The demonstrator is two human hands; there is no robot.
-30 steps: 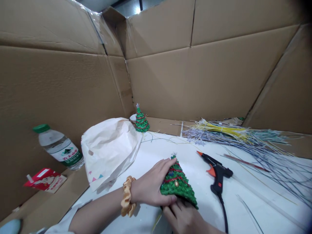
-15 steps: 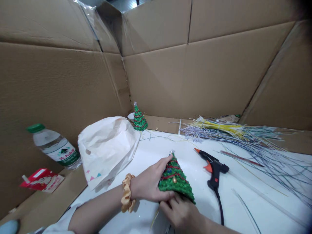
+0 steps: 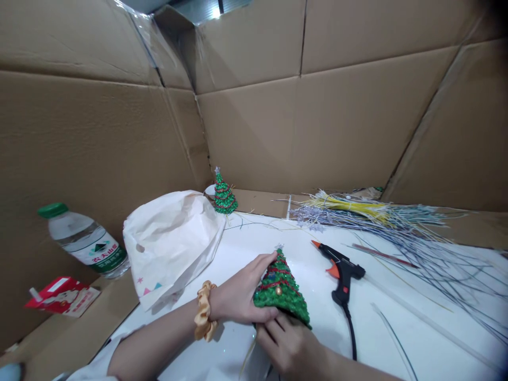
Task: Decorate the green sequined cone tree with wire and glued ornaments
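A small green Christmas tree [image 3: 282,292], wound with red garland and hung with little ornaments, leans back above the white tabletop with a clear star at its tip. My left hand [image 3: 241,290], an orange scrunchie [image 3: 205,311] on its wrist, wraps the tree's left side, thumb at the lower edge. Under the base, my right hand [image 3: 291,344] is closed with bent fingers tucked against the rim; its fingertips and whatever they pinch are hidden. A thin yellowish wire [image 3: 248,357] hangs just left of the right hand.
An orange-tipped glue gun [image 3: 343,272] lies right of the tree, its cord running forward. Bundles of thin wires [image 3: 357,209] spread across the back right. A second tree [image 3: 224,196], white bag [image 3: 170,243], water bottle [image 3: 85,241] and red carton [image 3: 63,296] stand left. Cardboard walls [image 3: 254,137] surround the table.
The view has shifted slightly, moving everything a little to the left. Both hands keep nearly the same hold on the tree, with the right hand still beneath its base.
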